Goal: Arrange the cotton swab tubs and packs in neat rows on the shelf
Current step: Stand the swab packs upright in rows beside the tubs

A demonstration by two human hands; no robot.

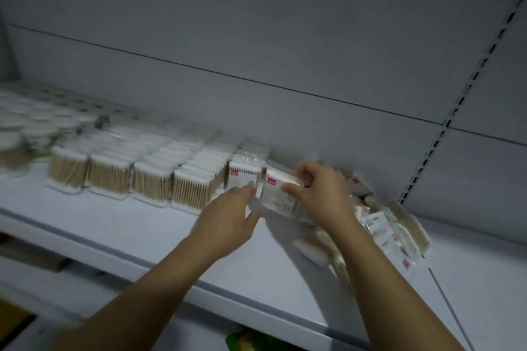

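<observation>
On the white shelf, clear packs of wooden cotton swabs stand in neat rows, with round tubs at the far left. At the right end of the rows stands a white pack with a red label. My right hand grips a similar red-labelled pack by its top and right side, beside that one. My left hand touches the held pack's lower left side with straight fingers. A loose heap of packs lies to the right, partly hidden by my right forearm.
The grey back panel rises behind the rows. A slotted upright runs along the right. The shelf's front edge crosses below my forearms, and a lower shelf with a green item shows underneath.
</observation>
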